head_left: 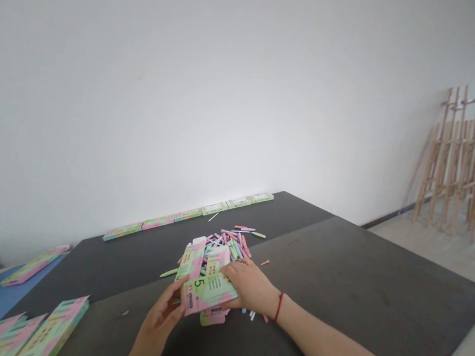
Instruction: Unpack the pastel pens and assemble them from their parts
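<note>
Holding 1 pink-and-green box (208,295) at lower centre of frame, clamped at its left end by left hand (162,312), at its right end by right hand (254,285). Noting loose coloured sticks (234,250) just below mid-frame on dark worktop (327,291), printed cartons (55,326) at lower left.

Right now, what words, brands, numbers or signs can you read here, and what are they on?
"5": large dark number on the box held in the left hand and right hand.
Other print on that box: too small to read.
Print on the cartons just beyond it, the boxes along the wall and the boxes at near left: too small or blurred.
</note>
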Demonstrator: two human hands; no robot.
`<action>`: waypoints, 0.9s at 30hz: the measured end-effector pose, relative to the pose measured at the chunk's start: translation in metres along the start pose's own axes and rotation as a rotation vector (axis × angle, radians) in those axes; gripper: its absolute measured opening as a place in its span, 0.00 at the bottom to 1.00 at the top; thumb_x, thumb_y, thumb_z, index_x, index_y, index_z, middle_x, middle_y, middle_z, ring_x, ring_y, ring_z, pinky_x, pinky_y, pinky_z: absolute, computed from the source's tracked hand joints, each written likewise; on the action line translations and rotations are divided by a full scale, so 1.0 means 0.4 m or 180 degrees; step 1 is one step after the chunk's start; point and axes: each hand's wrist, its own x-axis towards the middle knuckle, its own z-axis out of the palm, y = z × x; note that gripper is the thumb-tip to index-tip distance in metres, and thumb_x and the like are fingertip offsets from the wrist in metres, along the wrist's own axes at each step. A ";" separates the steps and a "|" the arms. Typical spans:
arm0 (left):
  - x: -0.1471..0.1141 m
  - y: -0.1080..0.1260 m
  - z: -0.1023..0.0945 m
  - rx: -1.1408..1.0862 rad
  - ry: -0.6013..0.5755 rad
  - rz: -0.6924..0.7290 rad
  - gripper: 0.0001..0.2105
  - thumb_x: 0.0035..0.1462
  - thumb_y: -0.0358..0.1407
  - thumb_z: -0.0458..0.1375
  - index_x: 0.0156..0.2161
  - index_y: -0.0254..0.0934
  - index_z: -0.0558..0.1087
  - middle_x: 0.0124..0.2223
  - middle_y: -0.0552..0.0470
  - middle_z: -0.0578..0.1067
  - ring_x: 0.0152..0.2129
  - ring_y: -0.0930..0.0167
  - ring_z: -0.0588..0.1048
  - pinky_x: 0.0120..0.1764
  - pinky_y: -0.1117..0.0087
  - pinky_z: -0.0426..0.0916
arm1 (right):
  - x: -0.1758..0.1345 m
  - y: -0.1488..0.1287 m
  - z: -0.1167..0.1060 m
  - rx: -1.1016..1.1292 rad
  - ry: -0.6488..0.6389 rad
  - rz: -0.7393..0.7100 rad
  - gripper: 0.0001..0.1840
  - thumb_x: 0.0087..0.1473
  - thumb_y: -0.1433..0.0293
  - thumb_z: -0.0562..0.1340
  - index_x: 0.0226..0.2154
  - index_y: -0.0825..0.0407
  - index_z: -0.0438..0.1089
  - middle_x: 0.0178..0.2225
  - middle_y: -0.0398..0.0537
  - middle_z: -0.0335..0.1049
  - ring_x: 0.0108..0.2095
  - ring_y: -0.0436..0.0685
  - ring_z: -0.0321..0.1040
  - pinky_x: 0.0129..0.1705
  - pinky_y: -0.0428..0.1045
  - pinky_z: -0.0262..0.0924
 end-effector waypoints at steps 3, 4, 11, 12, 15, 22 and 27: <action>-0.004 0.017 0.004 -0.0058 0.0299 0.0092 0.21 0.52 0.43 0.60 0.52 0.42 0.69 0.54 0.49 0.72 0.52 0.59 0.67 0.48 0.66 0.68 | -0.005 -0.007 -0.014 0.0601 -0.0086 0.0181 0.39 0.39 0.49 0.66 0.50 0.54 0.63 0.45 0.56 0.68 0.45 0.64 0.64 0.49 0.56 0.53; -0.006 0.024 0.007 -0.0069 0.0412 0.0175 0.20 0.53 0.43 0.59 0.51 0.43 0.70 0.54 0.49 0.71 0.52 0.60 0.67 0.48 0.66 0.68 | -0.008 -0.012 -0.020 0.0929 -0.0150 0.0233 0.39 0.39 0.49 0.66 0.49 0.54 0.64 0.45 0.56 0.68 0.45 0.64 0.64 0.47 0.55 0.54; -0.027 0.078 0.044 -0.0140 0.0807 0.0539 0.21 0.54 0.43 0.58 0.53 0.44 0.68 0.58 0.50 0.68 0.54 0.61 0.66 0.52 0.66 0.64 | -0.024 -0.034 -0.012 0.4998 -0.1911 -0.0019 0.35 0.47 0.45 0.59 0.42 0.61 0.67 0.36 0.54 0.69 0.32 0.55 0.69 0.38 0.52 0.62; -0.029 0.083 0.047 -0.0171 0.0799 0.0514 0.21 0.54 0.43 0.58 0.54 0.44 0.68 0.58 0.50 0.68 0.54 0.61 0.65 0.52 0.66 0.63 | -0.024 -0.034 -0.005 0.5323 -0.2140 0.0007 0.36 0.46 0.45 0.59 0.42 0.62 0.67 0.35 0.55 0.69 0.31 0.55 0.69 0.37 0.51 0.63; -0.029 0.084 0.046 -0.0095 0.0763 0.0415 0.21 0.53 0.45 0.58 0.51 0.41 0.71 0.55 0.49 0.71 0.52 0.60 0.68 0.49 0.67 0.65 | -0.021 -0.032 0.015 0.5874 -0.2624 0.0099 0.37 0.44 0.46 0.62 0.43 0.62 0.66 0.34 0.56 0.69 0.32 0.57 0.70 0.35 0.52 0.63; -0.027 0.072 0.056 -0.0621 0.0691 0.0008 0.20 0.50 0.47 0.60 0.45 0.38 0.76 0.45 0.48 0.78 0.42 0.61 0.74 0.39 0.66 0.71 | -0.013 -0.021 0.047 0.6315 -0.2669 0.0167 0.36 0.42 0.47 0.63 0.42 0.61 0.65 0.42 0.61 0.67 0.35 0.58 0.69 0.34 0.53 0.64; -0.023 0.081 0.069 -0.0445 0.0615 -0.0139 0.22 0.49 0.45 0.61 0.47 0.35 0.74 0.41 0.47 0.79 0.38 0.61 0.76 0.38 0.66 0.71 | -0.012 -0.015 0.059 0.6374 -0.2885 0.0222 0.36 0.40 0.49 0.66 0.43 0.60 0.65 0.40 0.59 0.68 0.35 0.58 0.70 0.35 0.53 0.65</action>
